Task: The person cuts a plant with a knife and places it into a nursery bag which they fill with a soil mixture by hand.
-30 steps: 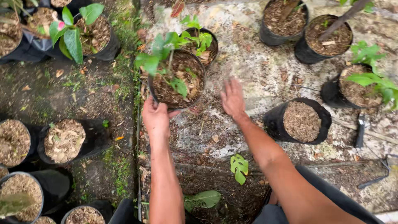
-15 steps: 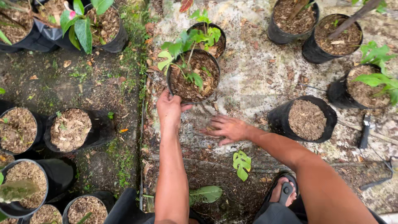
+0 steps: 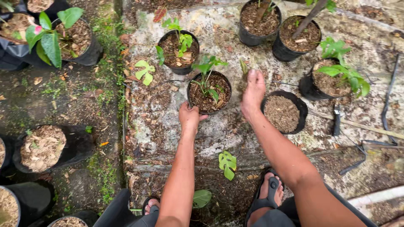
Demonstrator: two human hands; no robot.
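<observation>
While your left hand (image 3: 190, 117) is gripping the planted pot's (image 3: 209, 92) rim, your open right hand (image 3: 252, 94) is hovering beside the soil-only pot (image 3: 284, 112), which is sitting unplanted.

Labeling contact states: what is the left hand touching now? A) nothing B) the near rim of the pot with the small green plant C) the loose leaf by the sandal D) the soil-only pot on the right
B: the left hand grips the near rim of the planted pot; the right hand lies flat on the ground beside it.
</observation>
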